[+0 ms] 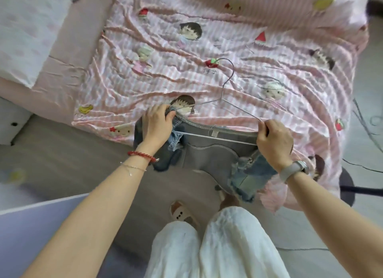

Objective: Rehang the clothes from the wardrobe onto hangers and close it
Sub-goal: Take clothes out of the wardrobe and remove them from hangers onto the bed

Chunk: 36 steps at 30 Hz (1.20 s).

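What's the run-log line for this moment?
stage: hanging shorts | left hand: grips denim shorts waistband | right hand: grips wire hanger end | hanger bar across waistband | on pink bedsheet

A pair of frayed denim shorts (217, 153) is lying inside out at the near edge of the bed (207, 39), its grey lining showing and its legs hanging over that edge. A thin wire hanger (224, 103) is lying flat on the bed, its lower bar crossing the shorts' waist and its hook pointing toward the bed's far side.
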{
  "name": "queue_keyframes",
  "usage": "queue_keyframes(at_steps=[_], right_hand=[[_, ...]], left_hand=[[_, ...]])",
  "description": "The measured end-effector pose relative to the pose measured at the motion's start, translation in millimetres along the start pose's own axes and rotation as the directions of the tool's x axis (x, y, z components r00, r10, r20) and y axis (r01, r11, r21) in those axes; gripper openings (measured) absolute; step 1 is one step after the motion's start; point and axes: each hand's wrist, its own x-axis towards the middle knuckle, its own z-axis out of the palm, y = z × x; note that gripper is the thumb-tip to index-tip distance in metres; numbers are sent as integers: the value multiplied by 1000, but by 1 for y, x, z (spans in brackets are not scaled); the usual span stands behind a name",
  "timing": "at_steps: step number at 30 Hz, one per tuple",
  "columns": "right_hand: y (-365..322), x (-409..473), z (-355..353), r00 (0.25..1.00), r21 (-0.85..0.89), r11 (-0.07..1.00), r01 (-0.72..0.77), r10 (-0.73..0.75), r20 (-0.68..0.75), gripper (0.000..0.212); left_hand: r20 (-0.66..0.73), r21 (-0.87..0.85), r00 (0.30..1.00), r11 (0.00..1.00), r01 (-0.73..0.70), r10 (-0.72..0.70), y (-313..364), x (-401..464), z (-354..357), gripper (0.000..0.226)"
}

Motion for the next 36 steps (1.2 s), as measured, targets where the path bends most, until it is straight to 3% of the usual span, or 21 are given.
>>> queue_keyframes(at_steps=[7,13,16,18,20,25,30,33,36], right_hand=[[47,146,36,997,51,997,-66,67,-27,21],[80,276,80,991,14,999,-38,39,-124,21],[95,320,109,996,-45,998,-45,42,-74,22],[106,336,130,996,-70,993,-91,91,-3,25],[114,347,146,991,-70,989,-130,133,35,26],[128,371,162,978,-28,978,-208,208,12,25],[145,398,166,967,-30,968,-251,249,-59,25],[150,409,171,969,-63,968,-242,239,-57,26],[145,398,181,969,-94,966,-243,246,31,28]], left_hand=[[-42,167,997,983,78,-72,73,129,68,27],[-148,120,981,983,141,-123,110,236,134,31],[-48,22,987,988,152,-151,111,258,172,42],[80,44,975,978,205,-208,106,255,196,62],[85,76,963,966,249,-255,100,252,213,68],[-121,-111,973,977,182,-195,104,281,221,31],[-247,-208,967,978,13,-65,132,332,221,21],[-154,-91,986,995,50,-64,130,333,240,25],[112,195,992,980,39,-61,103,308,262,39]])
